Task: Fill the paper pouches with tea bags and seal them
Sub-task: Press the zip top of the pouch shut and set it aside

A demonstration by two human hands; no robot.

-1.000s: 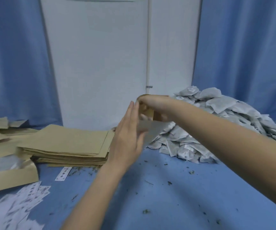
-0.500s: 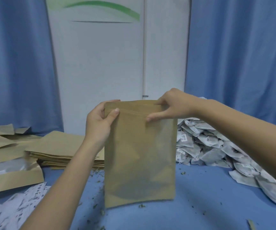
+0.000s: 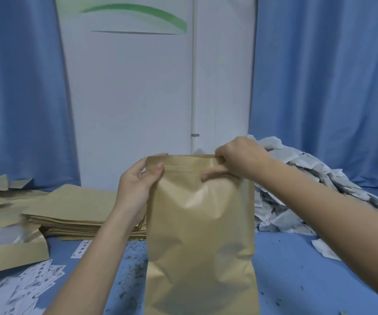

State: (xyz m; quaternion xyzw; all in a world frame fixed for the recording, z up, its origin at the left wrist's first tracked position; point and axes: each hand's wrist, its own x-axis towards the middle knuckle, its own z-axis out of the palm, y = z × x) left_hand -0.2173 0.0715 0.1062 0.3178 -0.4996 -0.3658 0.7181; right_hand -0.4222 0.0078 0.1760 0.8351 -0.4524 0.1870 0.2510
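Observation:
A brown paper pouch (image 3: 201,235) stands upright in front of me on the blue table (image 3: 308,280), its lower half bulging. My left hand (image 3: 138,185) pinches its top left corner, thumb on the front by the zip strip. My right hand (image 3: 238,160) pinches the top edge near the right corner, thumb pressed along the zip strip. A large heap of white tea bags (image 3: 301,189) lies behind and to the right of the pouch. What is inside the pouch is hidden.
A stack of flat empty pouches (image 3: 74,212) lies at the left. Another pouch with a clear window (image 3: 8,248) lies at the far left, with loose printed labels (image 3: 31,285) in front of it. Tea crumbs dot the table. Blue curtains and a white wall stand behind.
The pouch went from edge-on between my hands to upright and facing me. My right hand has slid right along the top edge toward the corner. The view moved closer.

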